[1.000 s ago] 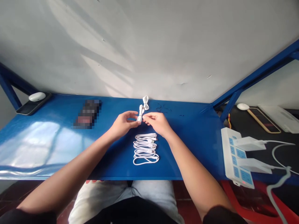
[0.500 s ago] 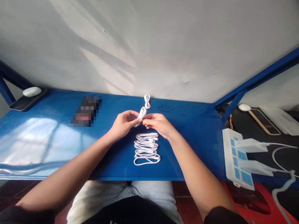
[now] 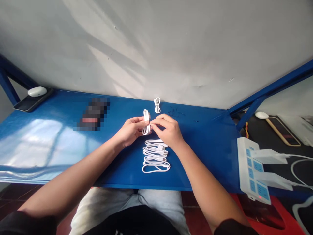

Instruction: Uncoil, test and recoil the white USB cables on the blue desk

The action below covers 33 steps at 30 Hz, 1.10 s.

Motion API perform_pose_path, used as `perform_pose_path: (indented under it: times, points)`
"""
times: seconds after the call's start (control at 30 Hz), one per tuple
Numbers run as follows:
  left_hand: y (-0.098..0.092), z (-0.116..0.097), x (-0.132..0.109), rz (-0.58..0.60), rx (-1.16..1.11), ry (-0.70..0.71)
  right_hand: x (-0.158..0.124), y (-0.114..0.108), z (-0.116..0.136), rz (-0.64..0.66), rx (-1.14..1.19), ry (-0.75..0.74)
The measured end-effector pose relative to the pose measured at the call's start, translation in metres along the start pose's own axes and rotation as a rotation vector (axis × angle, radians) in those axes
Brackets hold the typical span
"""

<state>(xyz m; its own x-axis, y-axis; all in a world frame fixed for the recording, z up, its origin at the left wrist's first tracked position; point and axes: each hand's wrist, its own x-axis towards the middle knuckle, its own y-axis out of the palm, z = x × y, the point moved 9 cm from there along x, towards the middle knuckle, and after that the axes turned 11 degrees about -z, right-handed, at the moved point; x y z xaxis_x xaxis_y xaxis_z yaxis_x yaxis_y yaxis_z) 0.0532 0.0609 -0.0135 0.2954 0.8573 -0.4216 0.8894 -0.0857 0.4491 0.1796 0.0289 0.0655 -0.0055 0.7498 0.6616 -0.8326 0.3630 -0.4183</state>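
My left hand (image 3: 132, 130) is closed round the middle of a coiled white cable (image 3: 146, 114), its thumb lying across the loops. The coil stands nearly upright above the table. At its right side, my right hand (image 3: 168, 129) pinches with thumb and forefinger; what lies between these fingertips is too small to make out. Below the hands, several loosely folded white USB cables (image 3: 156, 160) lie in a column. Beyond them a bundled white cable (image 3: 157, 105), drawn in at its middle, rests near the wall. Several short dark strips (image 3: 176, 112) are scattered to its right.
On the blue table (image 3: 205, 156) there is a blurred-out dark object (image 3: 92, 114) at left. A white mouse (image 3: 37, 91) sits on a black tray (image 3: 26, 103) in the far left corner. Right of the table, a white power strip (image 3: 253, 169) holds plugged-in chargers.
The coil has turned more upright in my left hand. My right hand has rolled over, its fingertips now pinched at the coil's side. The whole view has shifted slightly.
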Motion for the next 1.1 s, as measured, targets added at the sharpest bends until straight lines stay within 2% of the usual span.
perform_pose_path:
  times: [0.2, 0.3, 0.37, 0.47, 0.63, 0.73, 0.8, 0.9, 1.1]
  points:
    - [0.005, 0.003, -0.004, -0.001, -0.162, -0.033, 0.001, -0.011, 0.007, -0.065, -0.002, -0.118]
    - [0.01, 0.004, -0.007, 0.033, -0.186, -0.058, 0.001, -0.016, 0.01, -0.109, 0.034, -0.096]
    - [0.014, 0.004, -0.009, 0.068, -0.185, -0.05, -0.001, -0.017, 0.005, -0.152, 0.058, 0.003]
    - [0.018, 0.001, -0.011, 0.1, -0.199, -0.009, -0.007, -0.011, -0.012, -0.204, 0.181, 0.252]
    - [0.022, 0.0, -0.012, 0.161, -0.225, 0.015, -0.02, 0.02, -0.041, -0.047, 0.533, 0.689]
    - [0.021, 0.004, -0.011, 0.175, -0.157, -0.023, -0.024, 0.025, -0.05, 0.043, 0.598, 0.831]
    - [0.018, 0.005, -0.009, 0.177, -0.08, -0.028, -0.021, 0.02, -0.052, 0.056, 0.56, 0.82]
    - [0.011, 0.001, -0.004, 0.137, 0.047, 0.039, -0.013, 0.007, -0.05, -0.002, 0.39, 0.683]
    - [-0.01, -0.013, 0.003, -0.119, 0.215, 0.282, -0.007, 0.002, -0.029, -0.031, 0.136, 0.422]
